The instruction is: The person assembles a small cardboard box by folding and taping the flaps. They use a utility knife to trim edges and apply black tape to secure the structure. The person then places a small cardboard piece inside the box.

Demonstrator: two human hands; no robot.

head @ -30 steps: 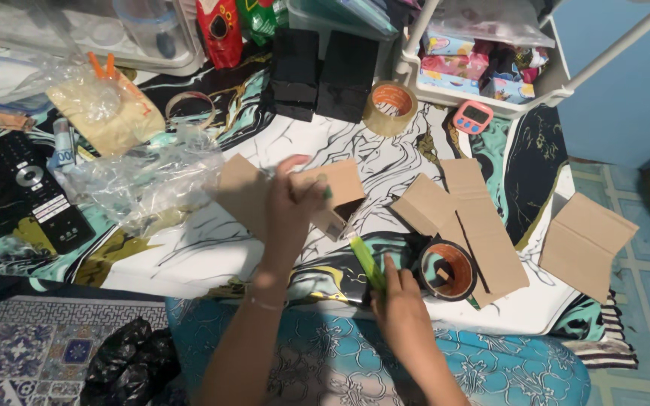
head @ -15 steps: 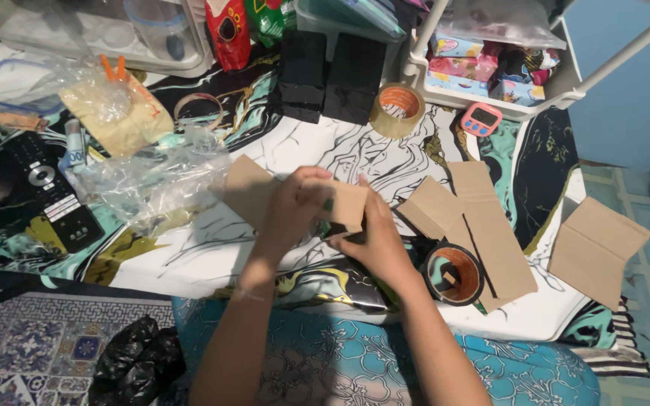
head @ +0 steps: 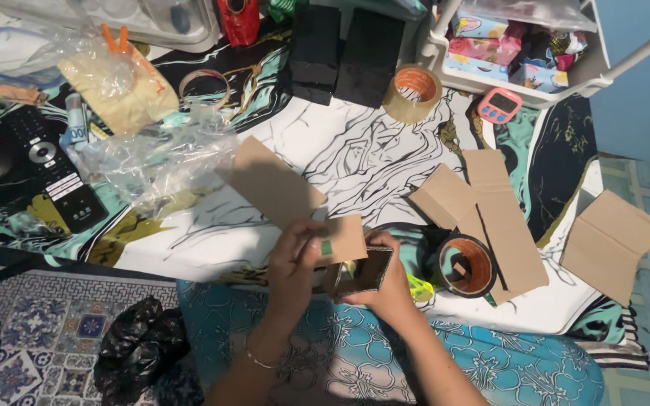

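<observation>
Brown cardboard, folded into a small open-ended box [head: 359,269], sits pinched between both hands above the near edge of the marbled table cloth [head: 355,150]: the left hand [head: 295,267] is curled tight around its raised flap, thumb by a green patch, and the right hand [head: 393,289] is cupped snugly round the box's side and underside. Just right of the right hand lies a glossy brown packing tape roll [head: 466,265] on flat cardboard strips [head: 490,214], a loose cardboard sheet [head: 271,183] lies beyond the left hand, and crinkled clear plastic [head: 156,162] lies further left.
</observation>
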